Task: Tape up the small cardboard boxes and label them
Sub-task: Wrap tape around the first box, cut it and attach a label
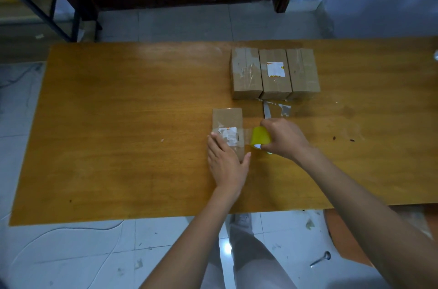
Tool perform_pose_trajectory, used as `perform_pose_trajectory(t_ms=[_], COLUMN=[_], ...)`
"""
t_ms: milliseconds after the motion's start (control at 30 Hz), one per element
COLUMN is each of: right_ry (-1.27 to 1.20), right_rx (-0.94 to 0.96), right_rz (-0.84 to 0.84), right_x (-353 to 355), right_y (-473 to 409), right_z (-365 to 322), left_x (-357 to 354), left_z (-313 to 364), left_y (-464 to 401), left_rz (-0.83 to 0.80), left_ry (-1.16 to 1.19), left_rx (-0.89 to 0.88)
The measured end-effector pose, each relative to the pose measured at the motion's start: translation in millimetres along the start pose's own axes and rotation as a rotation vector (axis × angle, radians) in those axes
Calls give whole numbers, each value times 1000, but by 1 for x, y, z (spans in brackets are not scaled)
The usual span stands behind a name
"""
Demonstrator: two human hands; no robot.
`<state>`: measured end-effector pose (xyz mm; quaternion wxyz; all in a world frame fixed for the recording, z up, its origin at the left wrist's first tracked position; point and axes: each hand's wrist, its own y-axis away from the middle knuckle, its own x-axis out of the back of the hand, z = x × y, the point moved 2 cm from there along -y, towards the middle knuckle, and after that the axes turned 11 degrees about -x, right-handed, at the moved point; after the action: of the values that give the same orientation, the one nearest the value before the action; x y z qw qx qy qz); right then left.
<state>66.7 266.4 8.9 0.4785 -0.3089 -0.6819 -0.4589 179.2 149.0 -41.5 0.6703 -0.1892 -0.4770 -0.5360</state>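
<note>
A small cardboard box (227, 120) with a white label lies on the wooden table (118, 122) near the middle. My left hand (225, 163) presses flat on its near end, fingers straight. My right hand (284, 138) grips a yellow tape roll (260, 138) just right of the box. A clear strip of tape runs from the roll across the label. Three more cardboard boxes (275, 74) stand side by side farther back; the middle one carries a white label.
A knife blade (266, 109) and scraps of clear tape (284, 108) lie between the box row and my right hand. The table's near edge runs just below my forearms. A metal tool (321, 258) lies on the tiled floor at lower right.
</note>
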Motion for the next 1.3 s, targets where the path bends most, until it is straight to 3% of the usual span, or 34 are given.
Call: perform_pose_trajectory(t_ms=[467, 800, 900, 967, 1033, 1133, 1300], right_ry=[-143, -49, -32, -29, -38, -36, -34], right_rx=[40, 89, 99, 106, 115, 123, 112], right_rz=[-79, 11, -2, -5, 9, 28, 34], right_x=[-16, -21, -21, -21, -22, -22, -26], right_y=[-11, -7, -8, -8, -8, -9, -11], right_z=[-30, -40, -43, -46, -47, -49, -48], left_x=[19, 36, 57, 69, 71, 58, 25], left_z=[-40, -61, -63, -58, -48, -32, -43], left_y=[-11, -12, -18, -29, -46, -72, -79], left_rz=[27, -134, -3, 168, 233, 180, 108], left_ry=[-167, -127, -44, -11, -27, -116, -307], left_rx=[43, -3, 35, -12, -120, -289, -384])
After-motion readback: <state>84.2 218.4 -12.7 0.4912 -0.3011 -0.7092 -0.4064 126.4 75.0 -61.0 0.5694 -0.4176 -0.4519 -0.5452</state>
